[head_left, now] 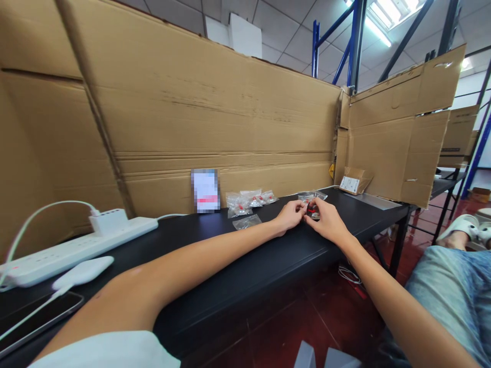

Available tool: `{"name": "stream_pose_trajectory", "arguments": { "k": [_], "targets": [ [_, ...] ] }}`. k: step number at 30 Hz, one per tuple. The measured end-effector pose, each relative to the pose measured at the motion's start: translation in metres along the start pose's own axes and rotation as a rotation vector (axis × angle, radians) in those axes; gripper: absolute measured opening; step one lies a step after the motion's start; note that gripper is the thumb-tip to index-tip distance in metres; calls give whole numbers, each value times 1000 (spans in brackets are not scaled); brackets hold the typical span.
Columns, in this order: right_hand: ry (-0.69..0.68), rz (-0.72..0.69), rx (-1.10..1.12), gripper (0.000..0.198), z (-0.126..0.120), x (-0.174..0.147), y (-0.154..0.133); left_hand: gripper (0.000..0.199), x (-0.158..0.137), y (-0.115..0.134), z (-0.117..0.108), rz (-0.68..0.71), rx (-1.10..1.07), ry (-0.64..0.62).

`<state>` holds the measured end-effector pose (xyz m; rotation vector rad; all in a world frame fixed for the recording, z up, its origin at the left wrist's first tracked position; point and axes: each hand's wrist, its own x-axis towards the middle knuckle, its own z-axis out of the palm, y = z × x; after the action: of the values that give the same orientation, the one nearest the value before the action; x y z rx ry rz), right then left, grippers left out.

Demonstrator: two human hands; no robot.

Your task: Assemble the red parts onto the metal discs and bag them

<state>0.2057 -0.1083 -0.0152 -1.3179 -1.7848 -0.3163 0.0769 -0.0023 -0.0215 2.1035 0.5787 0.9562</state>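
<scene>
Over the black table (pixel 238 271), my left hand (pixel 290 215) and my right hand (pixel 327 220) meet fingertip to fingertip. Between them a small red and dark piece (pixel 312 208) shows, partly covered by the fingers of my right hand, which are closed around it. My left fingers are pinched together at its left side; what they grip is too small to tell. Just behind the hands lies a clear plastic bag (pixel 316 195). To the left sit several clear bags with small red pieces (pixel 244 202), and a flat clear bag (pixel 246 222) lies in front of them.
A white power strip (pixel 76 251) with a plugged-in charger (pixel 109 222) lies at left, near a white power bank (pixel 83 272) and a phone (pixel 42 319). A blurred card (pixel 205 191) leans on the cardboard wall (pixel 215 112). A brown packet (pixel 355 181) stands at the back right. A seated person's leg (pixel 452 291) is at right.
</scene>
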Motion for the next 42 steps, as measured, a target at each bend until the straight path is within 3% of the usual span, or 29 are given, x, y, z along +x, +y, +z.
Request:
{"name": "stream_pose_trajectory", "arguments": {
  "k": [4,12,17,21,25,31,34,37,42],
  "targets": [
    [50,38,0,35,0,-1,-2,13,-2,5,1,-62,-53,31],
    [11,11,-24,32,-2,0,-1,8,-4,14,1,-175,-11,148],
    [11,2,-24,35,-1,0,1,23,-8,24,-2,-82,137,249],
    [-2,2,4,39,4,1,7,23,-12,31,-2,2,294,136],
    [-25,12,-11,48,7,1,11,21,-14,29,-3,-31,325,103],
    [-17,124,-319,13,-3,-2,1,16,-13,25,-3,-119,437,146],
    [-75,166,-441,7,-5,-3,-3,16,-12,25,-2,-126,534,140],
    [-111,171,-470,7,-4,-3,-3,13,-11,23,-2,-138,614,149],
    [-136,200,-335,10,-1,-2,3,31,-13,20,-1,-164,716,109]
  ]
}}
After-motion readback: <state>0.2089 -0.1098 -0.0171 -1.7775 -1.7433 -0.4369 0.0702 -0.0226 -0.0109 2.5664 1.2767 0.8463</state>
